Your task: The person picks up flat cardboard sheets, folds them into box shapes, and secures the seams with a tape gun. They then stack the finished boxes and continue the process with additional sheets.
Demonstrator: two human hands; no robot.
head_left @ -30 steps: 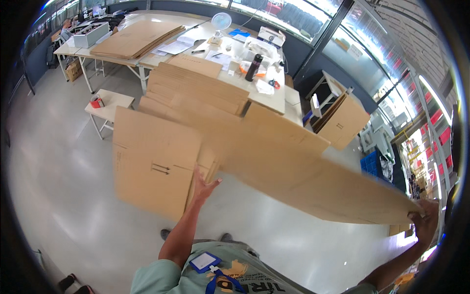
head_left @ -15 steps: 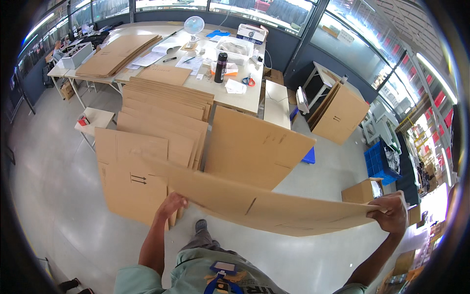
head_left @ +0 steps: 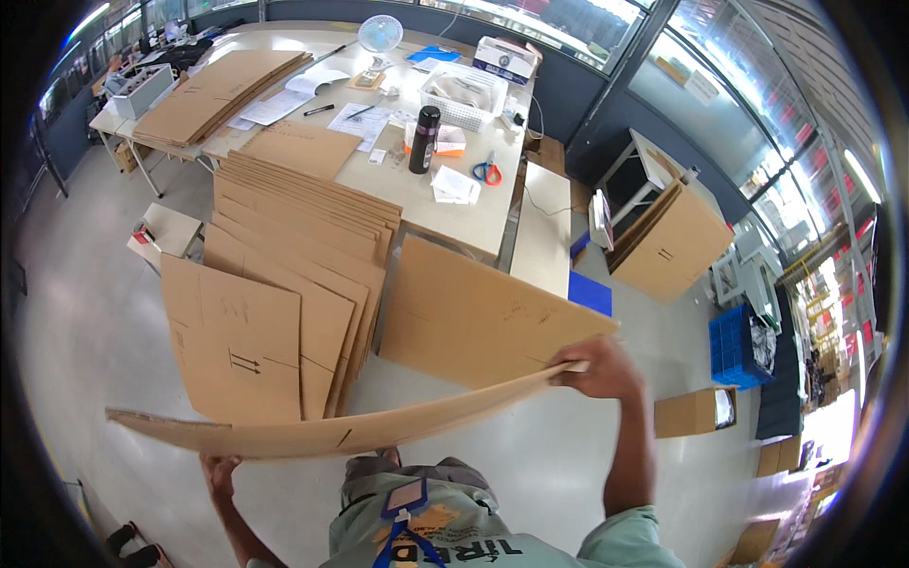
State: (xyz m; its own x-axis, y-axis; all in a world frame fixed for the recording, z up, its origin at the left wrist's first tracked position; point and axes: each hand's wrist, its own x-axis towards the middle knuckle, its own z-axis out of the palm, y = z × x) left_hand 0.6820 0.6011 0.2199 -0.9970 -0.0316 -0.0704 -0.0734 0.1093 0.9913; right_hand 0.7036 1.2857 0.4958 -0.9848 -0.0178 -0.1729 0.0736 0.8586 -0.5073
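Note:
A large flattened cardboard box [head_left: 379, 431] spans the space in front of my body, bowed and seen nearly edge-on. My right hand [head_left: 601, 367] is closed on its right end, which is raised higher than the left. Under the lower edge, toward the left end, my left hand [head_left: 220, 473] grips the cardboard; part of its fingers is hidden behind the sheet. Just beyond stands a leaning row of flattened cardboard boxes [head_left: 232, 341], the front one marked with arrows. To their right, another cardboard sheet [head_left: 473, 317] leans against the table.
The long white table [head_left: 473, 213] carries a black bottle [head_left: 425, 140], orange-handled scissors [head_left: 488, 170], a fan [head_left: 380, 35], papers and a white basket [head_left: 464, 95]. A small stool [head_left: 169, 232] stands left. At right are a blue crate [head_left: 734, 350] and an open carton [head_left: 691, 414].
The held cardboard has swung left and closer to my body. My right hand has moved left and up, my left hand left and down. The view has shifted slightly.

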